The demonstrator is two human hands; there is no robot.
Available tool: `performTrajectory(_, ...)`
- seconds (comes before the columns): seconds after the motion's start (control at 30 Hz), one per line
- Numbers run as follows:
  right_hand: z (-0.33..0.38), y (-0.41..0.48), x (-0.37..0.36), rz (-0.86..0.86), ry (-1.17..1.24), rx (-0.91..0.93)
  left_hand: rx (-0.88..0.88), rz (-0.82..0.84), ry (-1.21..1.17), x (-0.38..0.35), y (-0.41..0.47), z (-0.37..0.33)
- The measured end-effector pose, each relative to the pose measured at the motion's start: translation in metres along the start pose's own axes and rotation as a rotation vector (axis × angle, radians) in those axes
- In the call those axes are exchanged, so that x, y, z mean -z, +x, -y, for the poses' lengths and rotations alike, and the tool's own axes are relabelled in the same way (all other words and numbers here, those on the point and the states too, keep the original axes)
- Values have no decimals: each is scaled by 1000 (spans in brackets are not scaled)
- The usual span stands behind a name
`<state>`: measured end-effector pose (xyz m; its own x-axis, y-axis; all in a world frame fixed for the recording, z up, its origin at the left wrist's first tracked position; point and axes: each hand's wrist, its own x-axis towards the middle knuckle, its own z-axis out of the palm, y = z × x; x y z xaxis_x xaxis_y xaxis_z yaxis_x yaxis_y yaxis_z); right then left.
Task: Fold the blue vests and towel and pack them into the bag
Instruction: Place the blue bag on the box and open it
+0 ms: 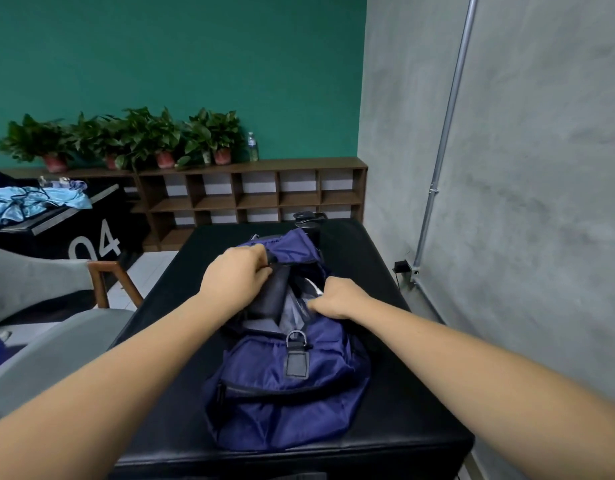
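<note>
Head: both hands [235, 277] on bag [282, 393] opening

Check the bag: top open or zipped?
Open. The left hand and right hand grip the mouth edges of the bag, and grey lining shows between them.

The only readable marking was a large white "04" on the side of the black bench [134, 220] at far left, its zero partly hidden behind a grey chair [32, 278]. The bottle [252, 147] label was too small to read.

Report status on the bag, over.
Left hand grips bag flap; right hand grips opening's edge. Bag open on black table. Light-blue garments lie on far left table.
</note>
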<state>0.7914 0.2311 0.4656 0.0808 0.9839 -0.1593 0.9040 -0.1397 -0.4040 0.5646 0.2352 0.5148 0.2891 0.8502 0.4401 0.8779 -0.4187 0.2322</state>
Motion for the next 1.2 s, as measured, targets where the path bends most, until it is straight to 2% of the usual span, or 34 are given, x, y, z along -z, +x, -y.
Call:
performTrajectory(0.23,-27,4,42,-203,152,-52,187,-115,-192,28,0,5)
performTrajectory(0.37,-28,-10,67,-191,216,-1,193,-127,-258,45,8,-16)
performTrajectory(0.5,-9,-35,55,-73,126,-19,169,-75,-270,56,9,-43)
performTrajectory(0.7,38,-43,22,4,-22,43,125,-64,-244,65,-6,-54)
performTrajectory(0.9,51,-61,4,96,-375,77,170,-93,-256,72,-20,-32)
performTrajectory(1.0,57,-69,-13,81,-429,115,191,-82,-287,66,-24,-30)
performTrajectory(1.13,61,-74,-30,17,-628,183,168,-103,-302,62,-28,-37)
performTrajectory(1.2,55,-74,-23,-28,-650,159,164,-131,-308,65,-30,-34)
